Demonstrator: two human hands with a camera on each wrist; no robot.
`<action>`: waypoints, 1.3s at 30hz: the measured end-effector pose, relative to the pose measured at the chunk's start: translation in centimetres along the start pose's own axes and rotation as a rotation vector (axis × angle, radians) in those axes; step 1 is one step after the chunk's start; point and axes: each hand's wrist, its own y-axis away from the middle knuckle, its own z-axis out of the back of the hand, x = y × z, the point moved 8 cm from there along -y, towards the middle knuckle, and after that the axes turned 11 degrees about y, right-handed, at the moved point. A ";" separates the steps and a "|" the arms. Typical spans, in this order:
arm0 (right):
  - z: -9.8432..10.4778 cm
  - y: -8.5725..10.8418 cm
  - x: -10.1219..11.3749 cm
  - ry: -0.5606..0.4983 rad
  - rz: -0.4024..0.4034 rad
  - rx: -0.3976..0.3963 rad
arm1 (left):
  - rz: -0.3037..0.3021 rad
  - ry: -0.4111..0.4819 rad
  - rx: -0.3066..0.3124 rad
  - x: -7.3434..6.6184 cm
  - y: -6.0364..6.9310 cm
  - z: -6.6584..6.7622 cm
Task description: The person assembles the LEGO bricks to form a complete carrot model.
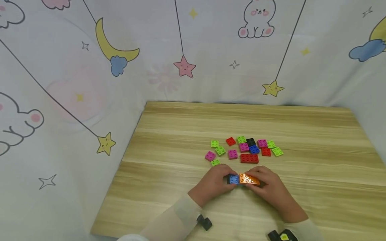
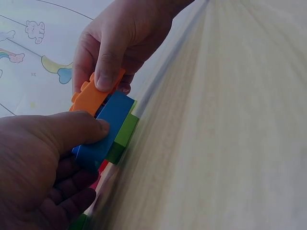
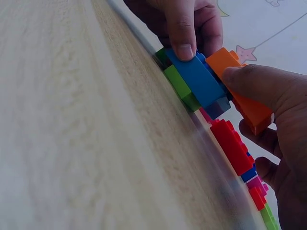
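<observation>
Head feed, orange brick [image 1: 249,179] as my reference. Left grip [image 1: 212,184] has the light blue brick [image 1: 234,179] pinched, immediately left of the orange brick; four of its studs show. Right grip [image 1: 272,187] is grasping the orange brick itself, around its right end. The two bricks touch from where I sit; can't tell if they're fully pressed together. Both are held over the surface [image 1: 169,144].

Loose stuff, all beyond the orange brick: long red brick [image 1: 249,158] nearest straight out, then dark blue brick [image 1: 254,149] and black brick [image 1: 250,142]. Four magenta bricks [image 1: 232,154], two small red bricks [image 1: 266,152] and six lime bricks [image 1: 220,150] spread out to its left and right on the far side. Printed backdrop [image 1: 163,36] stands well past it.

Left wrist feed: I see my left thumb flat on the light blue brick's side, just below the orange brick. Right thumb is clamped on the orange brick. A green brick [image 2: 125,136] shows below the orange brick, between light blue and surface; can't tell if it's joined on.

Right wrist feed: right thumb lies along the orange brick, left thumb on the light blue one. Orange brick sits at an angle to it. Long red brick shows below the orange brick.
</observation>
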 end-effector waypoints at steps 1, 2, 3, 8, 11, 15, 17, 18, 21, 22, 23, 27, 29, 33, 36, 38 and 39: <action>0.1 0.0 0.0 0.002 0.005 -0.001 | -0.002 -0.003 -0.001 0.0 0.0 0.0; 0.1 0.0 0.0 0.006 0.008 -0.002 | -0.003 -0.004 -0.002 -0.1 -0.1 0.0; 0.2 0.1 0.0 0.010 0.009 -0.002 | -0.005 -0.006 -0.003 -0.1 -0.1 0.0; 0.4 0.3 -0.2 0.055 0.004 0.004 | 0.004 -0.043 0.004 -0.4 -0.2 -0.2; 0.5 0.4 -0.2 0.069 0.019 -0.001 | -0.002 -0.055 0.006 -0.5 -0.3 -0.3; 0.6 0.3 0.1 0.108 0.068 -0.011 | -0.021 -0.041 0.000 -0.5 -0.3 -0.3; 0.4 0.3 0.3 0.141 0.093 -0.005 | -0.019 -0.033 0.000 -0.4 -0.3 -0.2; 0.4 0.3 0.4 0.151 0.103 -0.002 | -0.016 -0.026 -0.001 -0.3 -0.3 -0.2; 0.2 0.3 0.7 0.161 0.123 0.003 | -0.003 -0.007 -0.002 -0.2 -0.2 -0.1; 0.1 0.3 0.7 0.154 0.121 0.002 | 0.000 0.000 -0.003 -0.2 -0.2 -0.1; 0.1 0.3 0.7 0.148 0.118 0.000 | 0.002 0.004 -0.004 -0.2 -0.1 -0.1; 0.2 0.5 0.4 0.117 0.087 -0.013 | 0.010 0.009 0.000 -0.2 -0.1 -0.1; 0.3 0.6 0.3 0.106 0.076 -0.015 | 0.011 0.010 0.001 -0.2 -0.2 -0.1; 0.4 0.9 0.0 0.090 0.062 -0.012 | 0.011 0.052 -0.020 -0.5 -0.7 0.5; 0.6 1.2 -0.4 0.078 0.049 -0.013 | 0.005 0.072 -0.043 -0.9 -2.1 1.1; 0.7 1.4 -0.6 0.070 0.041 -0.014 | -0.005 0.032 -0.045 -1.1 -3.5 1.3; 0.7 1.4 -0.7 0.065 0.038 -0.013 | -0.013 0.010 -0.038 -1.2 -4.2 1.3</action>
